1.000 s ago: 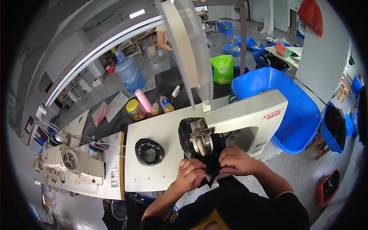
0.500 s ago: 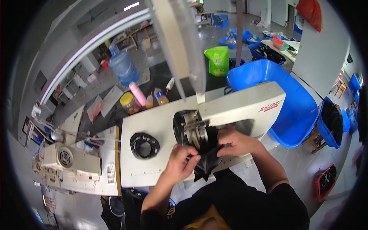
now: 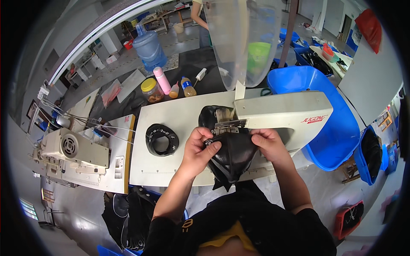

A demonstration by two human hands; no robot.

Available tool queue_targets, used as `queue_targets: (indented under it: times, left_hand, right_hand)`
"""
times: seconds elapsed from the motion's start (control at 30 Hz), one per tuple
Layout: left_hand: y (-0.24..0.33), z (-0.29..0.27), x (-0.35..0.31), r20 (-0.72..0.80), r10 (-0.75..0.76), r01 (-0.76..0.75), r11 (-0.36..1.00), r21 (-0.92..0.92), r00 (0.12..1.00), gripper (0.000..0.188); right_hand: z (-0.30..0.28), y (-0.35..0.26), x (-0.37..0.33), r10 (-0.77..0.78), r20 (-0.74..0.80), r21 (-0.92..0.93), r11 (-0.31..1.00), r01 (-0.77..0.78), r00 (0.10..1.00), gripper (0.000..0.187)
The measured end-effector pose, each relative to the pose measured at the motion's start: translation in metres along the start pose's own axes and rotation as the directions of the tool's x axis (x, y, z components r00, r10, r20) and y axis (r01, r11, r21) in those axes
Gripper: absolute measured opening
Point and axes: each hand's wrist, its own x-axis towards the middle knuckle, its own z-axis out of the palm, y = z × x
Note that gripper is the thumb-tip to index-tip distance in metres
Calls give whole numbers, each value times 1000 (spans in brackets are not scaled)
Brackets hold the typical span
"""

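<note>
A black leather-like piece [image 3: 232, 155] is spread over the work end of a cream industrial machine [image 3: 284, 109], its pointed lower end hanging toward me. My left hand [image 3: 198, 151] pinches its left edge between thumb and fingers. On the opposite edge, my right hand [image 3: 270, 145] grips the same piece, just under the machine's arm. The metal clamp [image 3: 229, 124] sits right above the piece between my hands. To the left, a black ring-shaped piece with small pale flowers [image 3: 151, 141] lies on the white tabletop [image 3: 188, 106].
A large blue tub [image 3: 326, 145] stands to the right behind the machine. Beyond the table are a yellow-lidded jar [image 3: 149, 87], a pink bottle [image 3: 162, 81] and a blue water jug [image 3: 149, 49]. Another machine [image 3: 74, 149] is at left. A person's arm [image 3: 197, 15] shows at the back.
The black piece now covers the metal drum that showed between my hands, and it lies spread out wider. Both hands have moved up toward the clamp. The view has shifted.
</note>
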Motion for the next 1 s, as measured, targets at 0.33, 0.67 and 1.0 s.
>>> queue_targets:
  times: [0.33, 0.67, 1.0]
  left_hand:
    - [-6, -18, 41, -90, -188, 169, 967, -190, 978, 17]
    - [23, -56, 140, 123, -321, 205, 810, 549, 939, 48]
    - [47, -63, 118, 419, -499, 82, 711, 698, 758, 42]
  right_hand:
    - [-1, 18, 35, 17, -271, 206, 978, 40, 962, 32]
    - [-33, 24, 121, -57, -113, 163, 984, 75, 992, 19]
    - [-4, 34, 159, -261, -227, -258, 945, 200, 938, 18]
